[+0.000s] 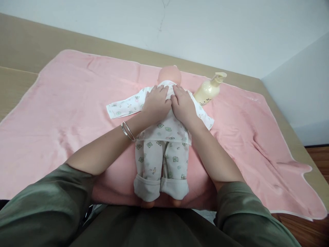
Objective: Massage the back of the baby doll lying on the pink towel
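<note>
A baby doll [167, 129] in a white printed top and matching trousers lies stretched out, its head away from me and its feet near my body. Its bare head shows no face from here. My left hand [156, 103] rests flat on the left of the doll's upper body, fingers extended, with two silver bangles [128, 131] on that wrist. Beside it, my right hand [183, 104] lies flat on the right side, fingers pointing towards the neck. The two thumbs nearly meet in the middle. Neither hand grips anything. Both doll sleeves spread outward.
Under the doll is a pink blanket [84, 96], wrinkled in places and hanging over the table's front edge. A pale yellow pump bottle [208, 90] is just right of the doll's shoulder. Behind the wooden table [20, 37] rises a white wall [218, 31].
</note>
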